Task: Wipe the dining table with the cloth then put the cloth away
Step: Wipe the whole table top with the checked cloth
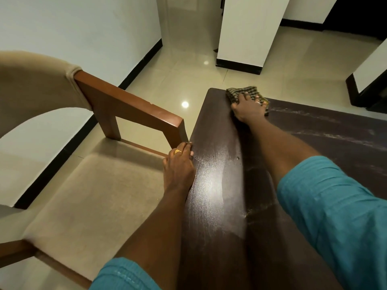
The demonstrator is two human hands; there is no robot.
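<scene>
Head view shows the dark-and-pale checked cloth [236,93] at the far left corner of the dark brown wooden table [219,185], partly bunched and very close to the far edge. The right hand [248,107] presses it down with the fingers [247,96] spread apart and flat. I think one more push forward could carry the cloth over that edge onto the glossy cream tiled floor [167,84], because the smooth table top gives little friction.

The left hand [180,166] rests on the left edge of the table with fingers close together and holds nothing. It lies just beside the square brown wooden arm of the beige upholstered chair [129,107], so if the chair shifts the fingers may be squeezed.

Pale dusty streaks [314,122] cross the right side of the table. Probably they need more passes, and a dry soft cloth may only smear them.
</scene>
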